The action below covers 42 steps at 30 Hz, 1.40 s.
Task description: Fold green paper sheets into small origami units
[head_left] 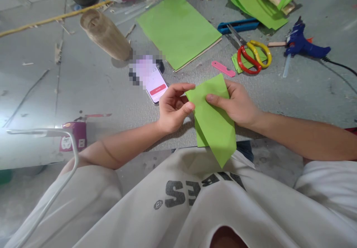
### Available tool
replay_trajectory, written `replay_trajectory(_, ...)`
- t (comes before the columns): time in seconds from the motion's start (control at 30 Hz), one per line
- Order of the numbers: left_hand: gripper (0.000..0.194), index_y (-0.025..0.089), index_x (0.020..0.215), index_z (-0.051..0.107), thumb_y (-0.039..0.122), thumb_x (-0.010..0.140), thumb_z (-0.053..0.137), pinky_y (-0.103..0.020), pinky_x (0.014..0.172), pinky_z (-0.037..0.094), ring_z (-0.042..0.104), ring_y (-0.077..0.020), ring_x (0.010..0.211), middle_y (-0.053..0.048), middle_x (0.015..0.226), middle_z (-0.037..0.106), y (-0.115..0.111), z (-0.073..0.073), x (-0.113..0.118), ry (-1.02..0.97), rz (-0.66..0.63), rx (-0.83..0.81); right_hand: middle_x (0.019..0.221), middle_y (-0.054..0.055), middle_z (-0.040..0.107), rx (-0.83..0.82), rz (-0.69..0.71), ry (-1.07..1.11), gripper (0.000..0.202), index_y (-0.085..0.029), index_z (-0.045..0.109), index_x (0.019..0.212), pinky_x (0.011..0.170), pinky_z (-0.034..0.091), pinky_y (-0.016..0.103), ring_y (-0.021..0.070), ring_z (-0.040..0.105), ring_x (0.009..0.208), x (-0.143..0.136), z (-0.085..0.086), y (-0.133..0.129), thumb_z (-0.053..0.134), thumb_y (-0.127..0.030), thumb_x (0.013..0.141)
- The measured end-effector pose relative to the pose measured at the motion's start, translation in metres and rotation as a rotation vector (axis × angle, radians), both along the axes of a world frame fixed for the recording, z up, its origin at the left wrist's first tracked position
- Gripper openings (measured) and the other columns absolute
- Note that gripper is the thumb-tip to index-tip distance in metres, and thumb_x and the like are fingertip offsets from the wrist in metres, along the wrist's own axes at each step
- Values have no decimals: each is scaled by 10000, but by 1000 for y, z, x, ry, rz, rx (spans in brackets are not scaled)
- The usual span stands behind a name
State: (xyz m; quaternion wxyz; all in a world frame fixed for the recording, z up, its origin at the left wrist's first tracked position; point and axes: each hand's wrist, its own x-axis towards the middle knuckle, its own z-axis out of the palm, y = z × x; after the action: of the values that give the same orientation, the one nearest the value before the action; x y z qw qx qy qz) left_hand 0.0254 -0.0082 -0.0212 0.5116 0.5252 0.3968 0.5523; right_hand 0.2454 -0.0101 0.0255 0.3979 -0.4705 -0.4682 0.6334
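A folded piece of green paper (213, 116) hangs in front of my shirt at the table's near edge, its lower end pointed. My right hand (241, 101) grips it from the right, thumb flat on the front and the other fingers behind. At the paper's upper left edge, my left hand (175, 106) has its fingers curled, with index fingertip and thumb tip touching the edge. Some of its fingers are partly hidden. Just beyond the paper lies a pink folding blade (223, 69). A lit phone (152, 80) rests beside my left hand.
Farther back lie a large green sheet (180, 30), a blue cutter (238, 25), red-and-yellow scissors (252, 56) on small green pieces, and a blue glue gun (305, 43) with its cord. A wooden cylinder (106, 36) stands left. A purple box (74, 135) sits near the left edge.
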Motion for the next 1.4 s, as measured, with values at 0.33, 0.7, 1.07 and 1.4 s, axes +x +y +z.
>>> replay_trajectory(0.33, 750, 346, 1193, 878, 1020, 881, 977, -430, 676, 635, 725, -239, 772, -41, 946, 768, 1, -5, -2, 18, 30, 24, 1092, 59, 912, 112, -48, -79, 632, -309, 804, 1080, 935, 773, 502, 352, 883, 1073, 0, 5, -2, 1206, -668, 750)
replay_trajectory(0.7, 732, 345, 1376, 871, 903, 932, 1033, -403, 836, 667, 779, -270, 1012, -55, 1045, 703, 15, -24, -13, 72, 186, 12, 1058, 72, 924, -24, 87, 50, 556, -251, 882, 1126, 886, 772, 496, 358, 902, 1002, 6, 8, 5, 1177, -510, 733)
replay_trajectory(1.07, 807, 269, 1289, 837, 964, 919, 1014, -382, 830, 778, 938, -298, 1004, -76, 1074, 937, 4, -19, -6, 27, 37, -112, 1198, 112, 983, -4, 57, -74, 548, -232, 893, 1106, 1028, 819, 578, 416, 940, 1165, -7, -14, -1, 1145, -427, 660)
replay_trajectory(1.4, 667, 263, 1099, 796, 913, 1044, 934, -296, 710, 682, 831, -195, 833, -43, 990, 872, 9, -23, -7, 54, 235, 63, 1197, 99, 977, 93, 92, -182, 447, -251, 858, 1140, 965, 783, 506, 358, 920, 1098, -10, -16, -11, 1024, -501, 808)
